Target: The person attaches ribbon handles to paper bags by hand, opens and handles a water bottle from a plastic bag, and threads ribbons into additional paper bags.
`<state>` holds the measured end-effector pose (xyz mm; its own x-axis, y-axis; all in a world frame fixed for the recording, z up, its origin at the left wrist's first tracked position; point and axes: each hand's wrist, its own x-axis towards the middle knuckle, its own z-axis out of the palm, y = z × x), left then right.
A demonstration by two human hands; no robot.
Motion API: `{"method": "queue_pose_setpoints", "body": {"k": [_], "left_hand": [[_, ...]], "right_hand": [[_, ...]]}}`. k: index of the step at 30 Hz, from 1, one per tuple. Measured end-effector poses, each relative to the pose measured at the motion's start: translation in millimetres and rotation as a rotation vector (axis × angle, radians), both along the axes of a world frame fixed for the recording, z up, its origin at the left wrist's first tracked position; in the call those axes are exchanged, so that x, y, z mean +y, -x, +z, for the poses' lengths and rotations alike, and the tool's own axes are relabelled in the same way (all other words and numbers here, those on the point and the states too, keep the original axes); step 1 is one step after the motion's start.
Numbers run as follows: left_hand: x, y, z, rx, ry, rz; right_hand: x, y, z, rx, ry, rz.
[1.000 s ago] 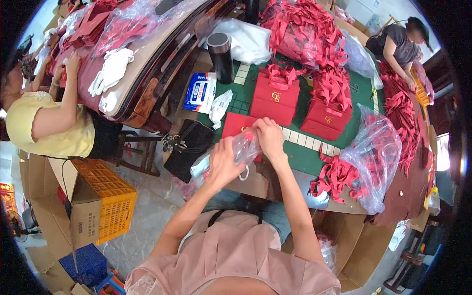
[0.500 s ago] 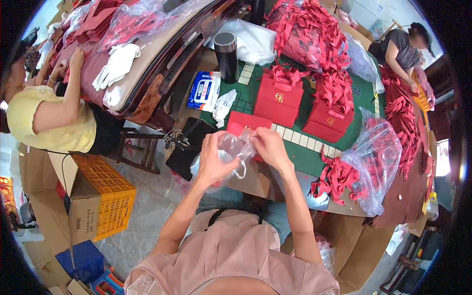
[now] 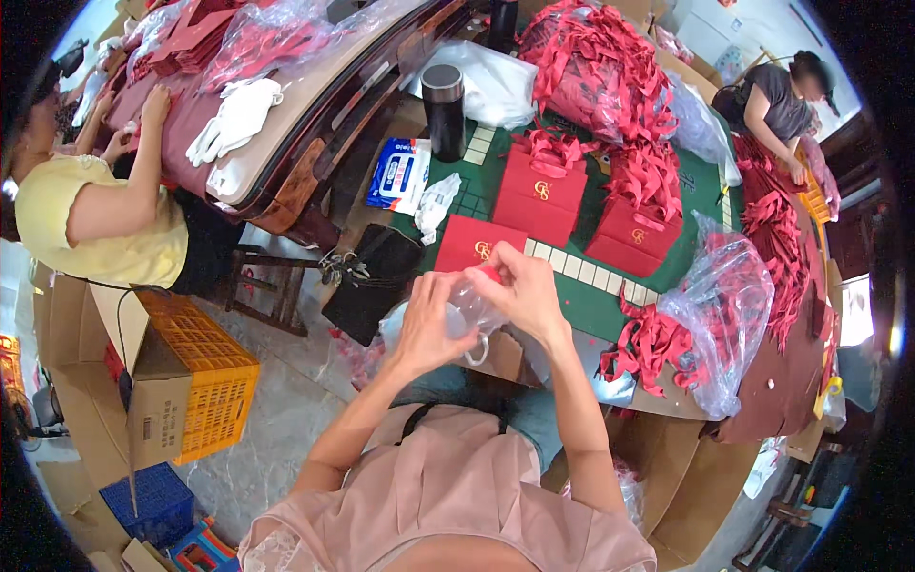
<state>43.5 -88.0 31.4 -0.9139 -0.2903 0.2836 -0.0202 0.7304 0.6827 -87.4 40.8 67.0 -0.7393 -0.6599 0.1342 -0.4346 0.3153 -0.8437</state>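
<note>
1 black pouch (image 3: 381, 305); 1 left hand (image 3: 427, 319), wrapped around a clear plastic item (image 3: 466, 310) at the near edge of a green-topped table (image 3: 583, 316); 1 right hand (image 3: 527, 296), at the item's upper end, exact grip unclear. 2 upright red gift bags (image 3: 538, 205), beyond.

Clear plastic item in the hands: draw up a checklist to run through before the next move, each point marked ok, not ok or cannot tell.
1. Left hand wrapped around the clear plastic item: ok.
2. Right hand on its upper end, fingers and thumb drawn together: ok.
3. White loop gathered out of the way: not ok, it hangs loose between the hands.
4. Inside of the upper end in plain view: cannot tell, the right fingers cover it.
5. Red bag lying flat beyond the hands, clear of contact: cannot tell, the hands overlap its near edge in this view.
6. Black flask upright and away from both hands: ok.
</note>
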Motion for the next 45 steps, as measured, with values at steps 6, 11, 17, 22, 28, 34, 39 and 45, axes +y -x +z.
{"method": "queue_pose_setpoints", "body": {"k": [6, 11, 17, 22, 28, 34, 39, 45], "left_hand": [[-21, -8, 5, -0.142, -0.343, -0.335], [-29, -11, -5, -0.176, -0.571, -0.486], [-27, -9, -2, -0.166, -0.626, -0.548], [-29, -7, -5, -0.21, -0.656, -0.568], [-26, -3, -12, -0.232, -0.669, -0.566], [-31, -8, 0, -0.207, -0.68, -0.59], [-20, -27, 34, -0.006, -0.519, -0.438], [-4, -34, 102, 0.438, -0.258, -0.368]], "right_hand": [[12, -5, 8, -0.031, 0.034, 0.163], [22, -4, 32, 0.001, 0.071, 0.364], [38, -1, 34, 0.072, 0.044, 0.523], [38, -11, 33, -0.108, 0.173, 0.417], [35, -7, 28, 0.042, 0.026, 0.345], [37, -2, 19, -0.14, 0.331, 0.24], [58, -9, -7, -0.281, 0.543, -0.035], [90, -44, -55, -0.303, 0.497, -0.472]]}}
